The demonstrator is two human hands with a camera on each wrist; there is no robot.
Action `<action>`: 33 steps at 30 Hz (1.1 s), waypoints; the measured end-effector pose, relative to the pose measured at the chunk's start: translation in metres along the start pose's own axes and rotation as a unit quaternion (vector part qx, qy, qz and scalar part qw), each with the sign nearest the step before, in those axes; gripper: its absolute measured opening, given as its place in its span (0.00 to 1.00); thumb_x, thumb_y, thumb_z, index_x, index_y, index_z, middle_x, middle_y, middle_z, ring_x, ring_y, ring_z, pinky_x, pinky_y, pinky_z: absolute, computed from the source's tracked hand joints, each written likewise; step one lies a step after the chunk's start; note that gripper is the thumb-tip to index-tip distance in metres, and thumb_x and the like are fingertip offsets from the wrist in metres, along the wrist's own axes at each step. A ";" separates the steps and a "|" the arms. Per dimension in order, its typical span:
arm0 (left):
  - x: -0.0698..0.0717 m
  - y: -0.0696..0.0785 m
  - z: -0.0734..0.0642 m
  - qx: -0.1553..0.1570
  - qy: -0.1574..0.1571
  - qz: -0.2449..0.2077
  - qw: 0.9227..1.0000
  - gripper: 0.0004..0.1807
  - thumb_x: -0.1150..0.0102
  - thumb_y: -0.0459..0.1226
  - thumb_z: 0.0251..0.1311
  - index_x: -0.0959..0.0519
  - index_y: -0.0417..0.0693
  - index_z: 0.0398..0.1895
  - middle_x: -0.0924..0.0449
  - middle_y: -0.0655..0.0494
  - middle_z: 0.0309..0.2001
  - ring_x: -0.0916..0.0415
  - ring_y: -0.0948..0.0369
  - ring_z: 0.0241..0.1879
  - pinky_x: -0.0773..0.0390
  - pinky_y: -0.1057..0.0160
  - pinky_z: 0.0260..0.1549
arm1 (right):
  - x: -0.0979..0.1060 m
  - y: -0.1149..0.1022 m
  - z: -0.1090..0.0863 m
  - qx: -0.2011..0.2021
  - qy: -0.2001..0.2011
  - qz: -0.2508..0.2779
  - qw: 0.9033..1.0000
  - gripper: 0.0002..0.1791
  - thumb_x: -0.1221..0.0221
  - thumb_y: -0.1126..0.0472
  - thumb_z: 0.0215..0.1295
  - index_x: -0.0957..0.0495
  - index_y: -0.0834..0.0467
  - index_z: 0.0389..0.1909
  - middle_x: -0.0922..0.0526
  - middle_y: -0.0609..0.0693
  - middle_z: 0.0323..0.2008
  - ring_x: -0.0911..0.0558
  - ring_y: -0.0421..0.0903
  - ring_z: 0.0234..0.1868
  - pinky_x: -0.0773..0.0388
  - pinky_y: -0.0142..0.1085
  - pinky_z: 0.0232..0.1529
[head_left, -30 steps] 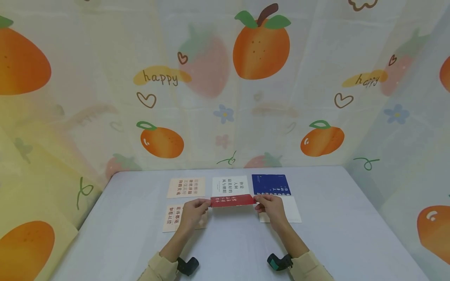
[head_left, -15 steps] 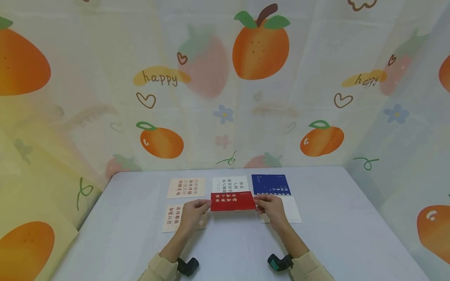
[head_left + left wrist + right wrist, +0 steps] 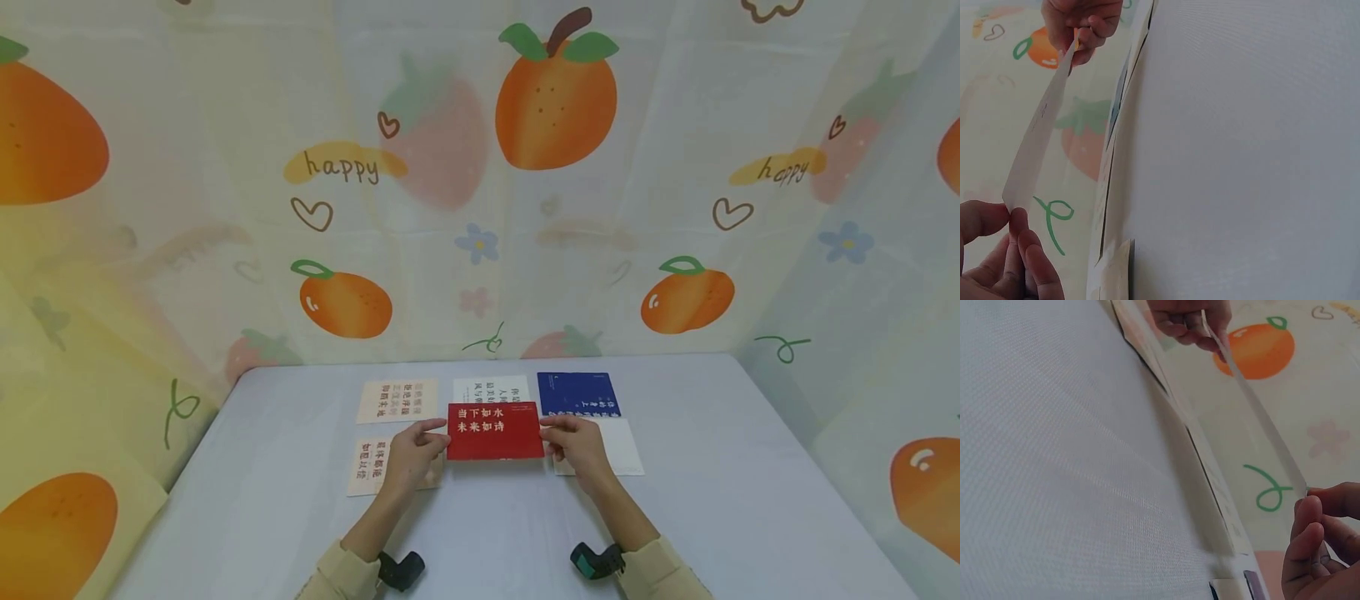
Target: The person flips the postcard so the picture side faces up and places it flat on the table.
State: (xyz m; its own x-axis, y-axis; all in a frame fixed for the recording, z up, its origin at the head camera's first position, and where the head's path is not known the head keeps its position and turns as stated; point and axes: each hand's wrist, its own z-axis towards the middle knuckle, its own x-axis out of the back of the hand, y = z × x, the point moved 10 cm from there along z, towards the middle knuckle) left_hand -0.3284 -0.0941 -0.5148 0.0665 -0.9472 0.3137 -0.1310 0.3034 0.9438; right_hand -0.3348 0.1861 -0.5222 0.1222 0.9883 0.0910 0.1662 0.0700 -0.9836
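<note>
Between the two hands a red card [image 3: 496, 442] with white Chinese characters is held up off the table, its printed face toward the head camera. My left hand [image 3: 412, 457] pinches its left edge between thumb and finger. At the opposite edge, my right hand [image 3: 581, 446] pinches it the same way. In the left wrist view the card's pale back [image 3: 1038, 134] shows at a steep slant. The right wrist view has the card [image 3: 1266, 425] almost edge-on. It covers the lower part of a white card [image 3: 472, 390] lying behind it.
On the white table [image 3: 495, 542] lie a cream card [image 3: 397, 402] at back left, another cream card [image 3: 367, 467] partly behind the left hand, a dark blue card [image 3: 576, 393] at back right, and a blank white card [image 3: 622, 450] by the right hand. A fruit-print curtain [image 3: 465, 275] hangs behind.
The red card has tilted from a narrow, foreshortened strip to facing the head camera, so its characters now show fully. Both hands keep their pinch and stay nearly in place.
</note>
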 end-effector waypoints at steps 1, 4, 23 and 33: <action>0.000 0.000 0.000 0.000 -0.002 -0.002 1.000 0.17 0.41 0.37 0.62 0.21 0.45 0.54 0.15 0.52 0.34 0.21 0.59 0.38 0.21 0.63 0.39 | 0.000 0.000 0.000 0.000 -0.001 0.000 1.000 0.13 0.39 0.69 0.61 0.19 0.68 0.47 0.15 0.50 0.27 0.26 0.42 0.20 0.29 0.27 0.22; 0.000 0.000 -0.001 -0.003 -0.005 0.000 1.000 0.19 0.41 0.36 0.62 0.22 0.45 0.57 0.15 0.51 0.35 0.22 0.60 0.37 0.22 0.63 0.38 | -0.001 0.001 -0.001 0.000 -0.003 -0.001 1.000 0.15 0.39 0.69 0.61 0.19 0.68 0.49 0.15 0.51 0.26 0.27 0.41 0.19 0.30 0.27 0.22; 0.000 -0.004 0.002 -0.002 -0.016 0.002 1.000 0.17 0.40 0.35 0.61 0.19 0.43 0.53 0.17 0.51 0.34 0.24 0.61 0.36 0.25 0.68 0.33 | -0.006 -0.002 -0.005 0.011 -0.018 -0.046 0.999 0.17 0.39 0.67 0.61 0.20 0.67 0.52 0.17 0.52 0.25 0.25 0.43 0.22 0.29 0.28 0.24; 0.000 -0.004 0.005 -0.008 -0.022 0.004 1.000 0.13 0.40 0.33 0.60 0.18 0.40 0.48 0.17 0.51 0.35 0.25 0.62 0.35 0.26 0.69 0.30 | -0.007 -0.005 -0.008 0.018 -0.023 -0.084 0.996 0.17 0.39 0.68 0.60 0.19 0.66 0.50 0.17 0.54 0.27 0.25 0.43 0.22 0.29 0.30 0.23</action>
State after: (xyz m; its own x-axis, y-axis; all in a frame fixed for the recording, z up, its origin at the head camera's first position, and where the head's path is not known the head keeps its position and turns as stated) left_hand -0.3330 -0.0955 -0.5190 0.0222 -0.9485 0.3159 -0.1150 0.3114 0.9433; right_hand -0.3286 0.1782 -0.5165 0.0502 0.9673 0.2486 0.1455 0.2392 -0.9600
